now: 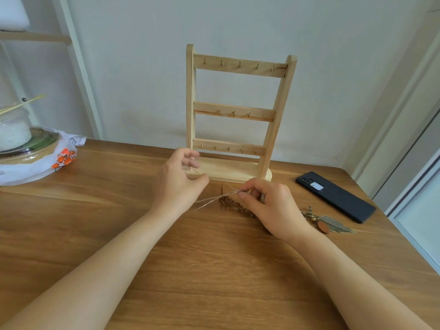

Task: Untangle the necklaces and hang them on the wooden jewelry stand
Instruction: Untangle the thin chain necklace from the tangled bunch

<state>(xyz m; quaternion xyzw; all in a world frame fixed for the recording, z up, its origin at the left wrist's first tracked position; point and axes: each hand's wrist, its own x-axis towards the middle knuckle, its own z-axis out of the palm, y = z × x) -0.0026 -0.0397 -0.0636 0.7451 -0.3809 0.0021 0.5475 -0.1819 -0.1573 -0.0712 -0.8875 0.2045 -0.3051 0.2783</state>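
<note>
Pinching the thin cords [222, 196] w/ my right hand [270, 207], thumb & forefinger, just in front of the wooden stand [190, 103]. Left hand [179, 181] is blurred, fingers curled, nipping a strand. Dark chain [234, 206] lies on the table [214, 270] btwn both hands, tangled w/ the cords.
</note>
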